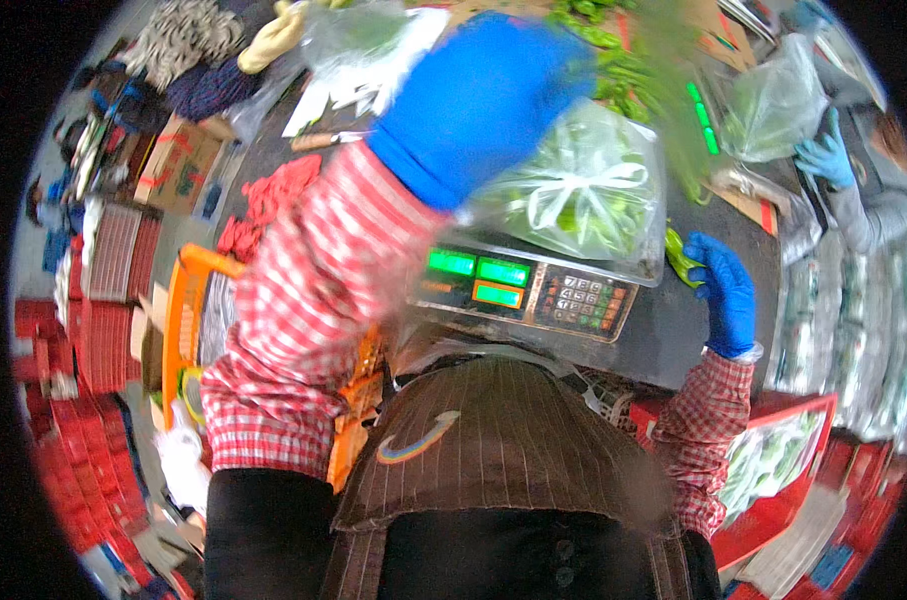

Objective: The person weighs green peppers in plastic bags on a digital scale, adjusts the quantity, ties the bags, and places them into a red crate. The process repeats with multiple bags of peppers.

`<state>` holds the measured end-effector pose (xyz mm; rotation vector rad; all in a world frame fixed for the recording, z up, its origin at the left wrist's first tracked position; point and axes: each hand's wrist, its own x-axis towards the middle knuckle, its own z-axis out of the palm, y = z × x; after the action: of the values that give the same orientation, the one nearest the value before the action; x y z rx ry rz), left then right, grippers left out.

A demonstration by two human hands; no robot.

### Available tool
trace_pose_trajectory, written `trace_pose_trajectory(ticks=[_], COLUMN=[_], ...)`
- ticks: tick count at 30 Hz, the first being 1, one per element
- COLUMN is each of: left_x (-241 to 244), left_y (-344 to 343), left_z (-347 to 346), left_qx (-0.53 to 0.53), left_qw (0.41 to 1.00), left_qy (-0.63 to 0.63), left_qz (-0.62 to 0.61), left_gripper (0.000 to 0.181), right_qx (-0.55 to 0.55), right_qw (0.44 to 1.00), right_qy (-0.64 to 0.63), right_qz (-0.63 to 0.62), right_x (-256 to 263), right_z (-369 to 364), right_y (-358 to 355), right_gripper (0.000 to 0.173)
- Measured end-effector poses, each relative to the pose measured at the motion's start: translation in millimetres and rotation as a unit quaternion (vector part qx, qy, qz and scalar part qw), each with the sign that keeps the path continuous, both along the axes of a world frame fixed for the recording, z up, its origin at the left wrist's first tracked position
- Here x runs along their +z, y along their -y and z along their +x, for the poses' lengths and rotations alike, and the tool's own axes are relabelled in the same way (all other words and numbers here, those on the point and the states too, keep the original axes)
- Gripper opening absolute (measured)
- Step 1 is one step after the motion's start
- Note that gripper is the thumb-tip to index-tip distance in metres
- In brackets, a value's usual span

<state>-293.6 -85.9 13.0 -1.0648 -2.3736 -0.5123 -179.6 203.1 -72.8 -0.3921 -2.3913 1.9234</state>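
A knotted clear plastic bag of green peppers (pixel 573 195) rests on the metal pan of a digital weighing scale (pixel 472 281) before me. The scale's lit displays and keypad face me. My left hand (pixel 487 97), in a blue glove, is raised high near the camera and blurred. It partly covers the bag, and its fingers cannot be made out. To the right of the scale, my blue-gloved right hand (pixel 727 289) has a single green pepper (pixel 681 257) between thumb and fingers. A blurred green shape (pixel 674 97) hangs above the pan's right side.
Loose green peppers (pixel 626 79) lie behind the scale. A knife (pixel 322 140) and red cloth (pixel 273 199) lie left. Across the table, a co-worker's light-blue glove (pixel 828 154) is beside another filled bag (pixel 776 105). An orange crate (pixel 179 322) and red crate (pixel 772 525) flank me.
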Motion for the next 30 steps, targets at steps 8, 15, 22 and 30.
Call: trace_pose_trajectory(ticks=[8,15,22,30], left_x=[-112,-88,-96,-93], left_y=[-52,-75,-155,-248], left_z=[-26,-19,87,185], left_qx=[-0.028,-0.151,-0.295,-0.423], left_qw=[0.984,0.88,0.804,0.761], left_qy=[0.135,0.38,0.463,0.484], left_qz=[-0.111,0.244,0.228,0.086], left_gripper=[0.046,0.034,0.037,0.044], right_qx=[0.022,-0.032,-0.044,-0.368], right_qw=[0.976,0.974,0.785,0.705], right_qy=[0.004,0.043,-0.291,-0.27], right_qz=[-0.216,-0.219,-0.546,-0.543], right_x=[-59,-56,-80,-109], right_z=[25,53,63,266], right_y=[10,33,48,-75], right_gripper=[0.032,0.028,0.041,0.047])
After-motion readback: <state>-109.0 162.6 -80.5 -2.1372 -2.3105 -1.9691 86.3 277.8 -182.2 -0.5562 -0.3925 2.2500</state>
